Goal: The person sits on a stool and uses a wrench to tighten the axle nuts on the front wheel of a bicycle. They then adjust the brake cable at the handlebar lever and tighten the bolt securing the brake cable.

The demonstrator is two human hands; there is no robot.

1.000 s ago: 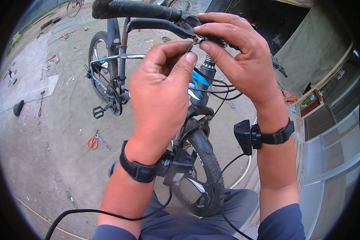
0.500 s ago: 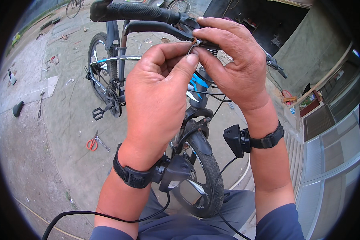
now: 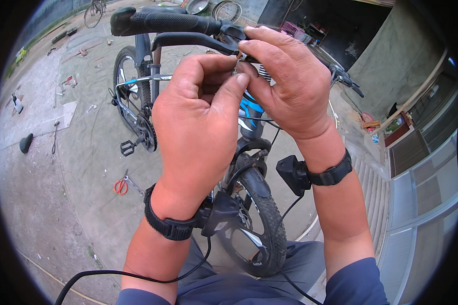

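Note:
A bicycle stands in front of me, its front wheel (image 3: 262, 203) between my legs. Its black handlebar grip (image 3: 173, 23) and brake lever (image 3: 188, 39) reach across the top of the view. My left hand (image 3: 196, 114) is closed in a pinch on a thin brake cable (image 3: 237, 63), just below the lever's inner end. From the other side my right hand (image 3: 295, 84) grips the brake lever's inner end, with its thumb close to the left fingertips. The right fingers partly hide the lever's pivot, and the cable's tip cannot be made out.
Orange-handled scissors (image 3: 120, 186) and a wrench (image 3: 134, 186) lie on the ground to the left. Farther left are a black saddle (image 3: 26, 143) and a bottle (image 3: 17, 104). Glazed panels (image 3: 422, 198) line the right side. Black cords (image 3: 112, 273) hang from my wrist devices.
Both hands and the handlebar have shifted slightly left in view. The left fingers have moved a little lower along the cable, still pinching; the right hand keeps its hold.

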